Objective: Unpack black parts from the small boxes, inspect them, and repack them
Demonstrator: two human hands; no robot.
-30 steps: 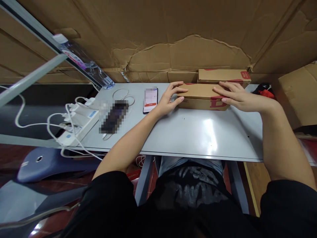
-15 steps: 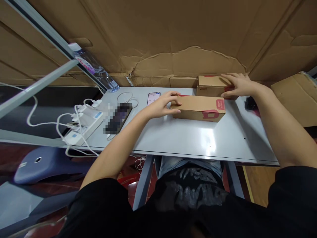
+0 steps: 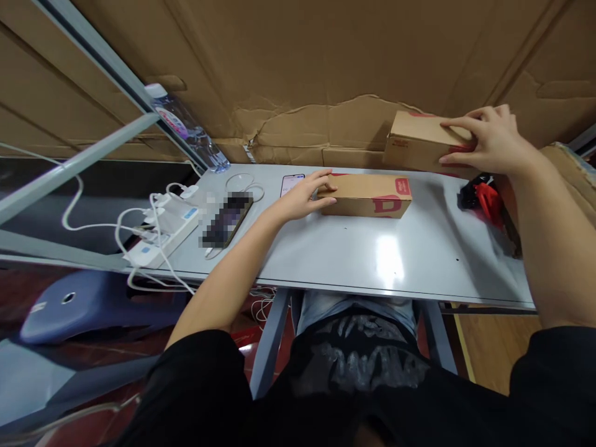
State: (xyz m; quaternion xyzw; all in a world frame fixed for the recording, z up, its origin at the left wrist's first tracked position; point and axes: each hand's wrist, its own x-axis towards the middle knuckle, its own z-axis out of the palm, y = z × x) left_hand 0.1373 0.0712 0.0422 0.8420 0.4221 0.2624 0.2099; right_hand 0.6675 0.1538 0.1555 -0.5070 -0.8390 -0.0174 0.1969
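Note:
A brown cardboard box with red print (image 3: 363, 192) lies on the white table (image 3: 326, 261). My left hand (image 3: 310, 195) grips its left end between thumb and fingers. At the back right, a second brown box (image 3: 414, 146) is lifted off the tabletop and tilted. My right hand (image 3: 488, 139) holds its right end, thumb on the near side and fingers over the top.
Left on the table are a phone with a pixelated screen (image 3: 228, 220), a white power strip (image 3: 165, 236) with cables, and a water bottle (image 3: 189, 130). Another phone (image 3: 291, 183) lies behind my left hand. A red and black item (image 3: 487, 202) is at right.
My right hand has lifted the second box and moved it to the right. The first box and my left hand have hardly moved. The red item at right has come into view.

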